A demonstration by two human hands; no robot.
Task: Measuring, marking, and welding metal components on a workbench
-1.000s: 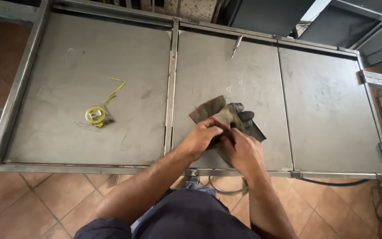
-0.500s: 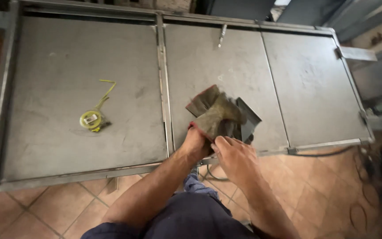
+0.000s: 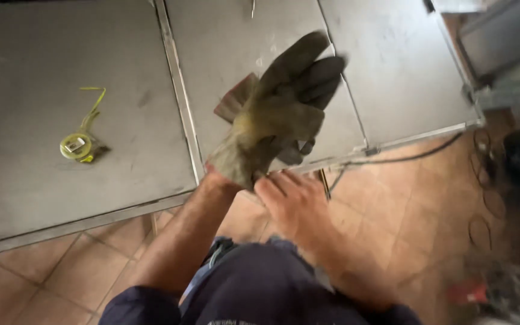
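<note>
gloves were lying on the grey metal panel (image 3: pixel 121 156) a second ago; now one work glove (image 3: pixel 275 117) covers the left hand (image 3: pixel 260 138), raised in the frame centre. right hand (image 3: pixel 293 201) grips its cuff, a second glove (image 3: pixel 236 99) behind, with yellow tape measure (image 3: pixel 78 146) at left, tiled floor (image 3: pixel 404 198) and black cable (image 3: pixel 410 156) at right.

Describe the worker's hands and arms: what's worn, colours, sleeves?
The left hand wears a worn olive-tan work glove, darker on the fingers, with a wide cuff. The right hand is bare. Both forearms are bare; dark navy sleeves end near the elbows. No watch or rings visible.
</note>
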